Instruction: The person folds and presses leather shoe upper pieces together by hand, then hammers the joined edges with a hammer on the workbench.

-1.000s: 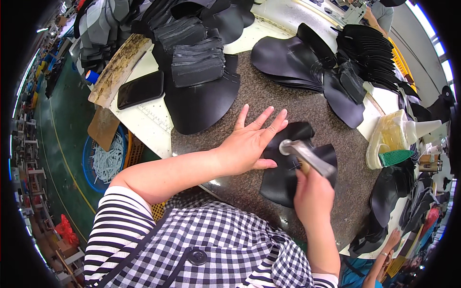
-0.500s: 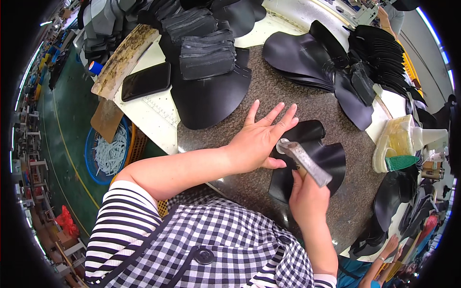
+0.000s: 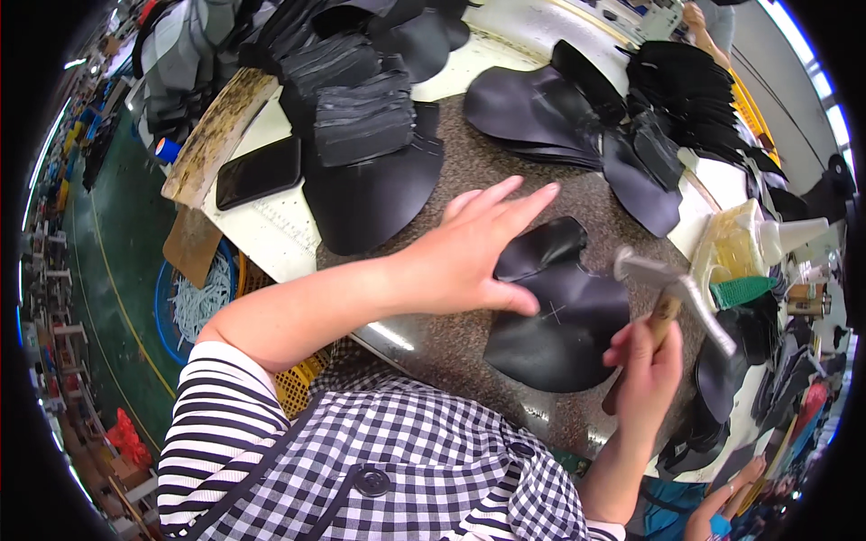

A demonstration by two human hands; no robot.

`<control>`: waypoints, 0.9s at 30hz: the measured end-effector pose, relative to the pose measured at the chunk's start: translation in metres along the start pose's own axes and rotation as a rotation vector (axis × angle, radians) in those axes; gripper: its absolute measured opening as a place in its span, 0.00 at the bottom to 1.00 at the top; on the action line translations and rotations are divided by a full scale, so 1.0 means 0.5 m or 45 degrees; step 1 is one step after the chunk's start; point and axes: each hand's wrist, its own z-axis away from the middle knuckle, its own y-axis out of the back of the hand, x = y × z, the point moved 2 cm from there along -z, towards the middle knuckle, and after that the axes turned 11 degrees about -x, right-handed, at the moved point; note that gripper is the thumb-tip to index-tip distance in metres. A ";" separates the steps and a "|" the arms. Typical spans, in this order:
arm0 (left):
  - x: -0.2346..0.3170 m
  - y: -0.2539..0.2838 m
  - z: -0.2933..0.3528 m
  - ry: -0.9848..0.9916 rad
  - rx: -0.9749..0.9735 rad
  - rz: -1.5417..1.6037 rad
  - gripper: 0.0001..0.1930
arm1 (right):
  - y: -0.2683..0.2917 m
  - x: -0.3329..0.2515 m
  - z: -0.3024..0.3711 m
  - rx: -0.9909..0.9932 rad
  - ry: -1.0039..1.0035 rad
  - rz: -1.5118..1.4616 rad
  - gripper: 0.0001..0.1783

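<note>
bare slab (image 3: 600, 200) between black piece (image 3: 570, 326) and hammer (image 3: 667, 307)

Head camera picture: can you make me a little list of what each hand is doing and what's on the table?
Left hand: open, at the black piece's left side
Right hand: grips the hammer by its wooden handle
Black piece: on the speckled slab, marked with a pale cross
Far left: black phone
Far right: yellowish bottle

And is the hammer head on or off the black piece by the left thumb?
Off: the right hand holds the hammer, its head to the right of the black piece.
</note>
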 end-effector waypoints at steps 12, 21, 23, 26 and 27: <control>0.038 -0.067 -0.128 -0.087 -0.257 1.133 0.11 | 0.014 -0.019 -0.082 -0.254 0.318 0.165 0.25; 0.035 -0.127 -0.082 0.433 -0.230 2.139 0.07 | -0.037 0.026 -0.071 -0.284 0.192 -0.070 0.20; 0.031 -0.141 -0.076 0.476 -0.353 2.256 0.07 | -0.044 0.034 -0.067 -0.287 0.207 -0.126 0.20; 0.037 -0.148 -0.071 0.476 -0.363 2.318 0.07 | -0.051 0.042 -0.063 -0.334 0.196 -0.304 0.20; 0.039 -0.147 -0.071 0.475 -0.358 2.317 0.07 | -0.052 0.042 -0.062 -0.352 0.194 -0.352 0.20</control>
